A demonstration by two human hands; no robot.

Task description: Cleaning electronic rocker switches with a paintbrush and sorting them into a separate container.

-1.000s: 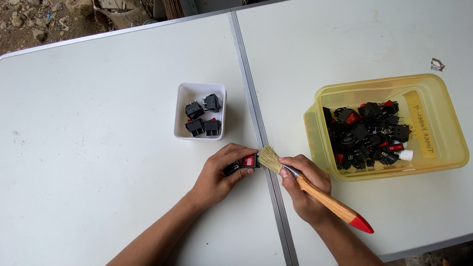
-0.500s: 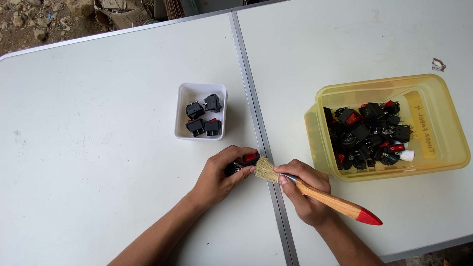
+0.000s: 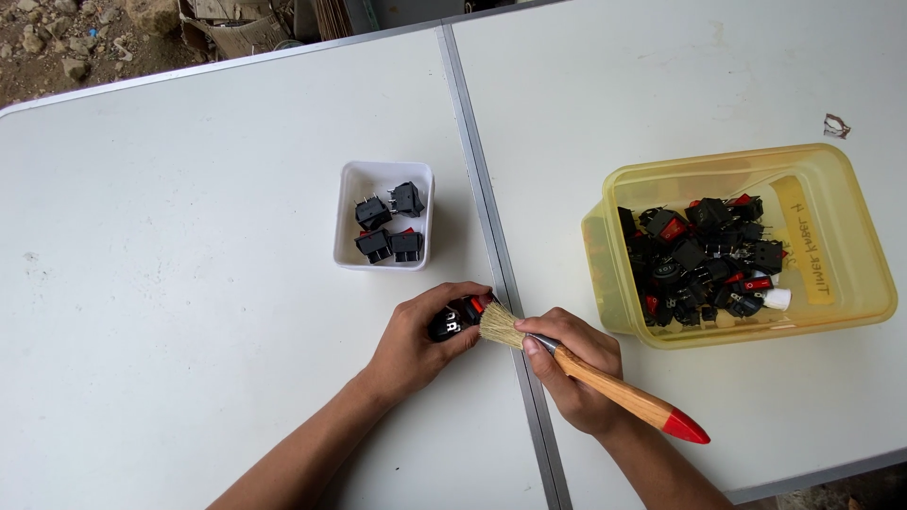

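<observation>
Left hand is gripping a black switch w/ red rocker; right hand is holding a brush showing pale tan bristles, wood-brown handle, red tip. White tray is carrying black switches, some w/ red. Translucent yellow tub is showing a black & red pile plus one white piece; tables are looking off-white w/ grey edging.

I see two white tables butted together, a small white tray holding four black switches, and a yellow tub heaped with more switches.
</observation>
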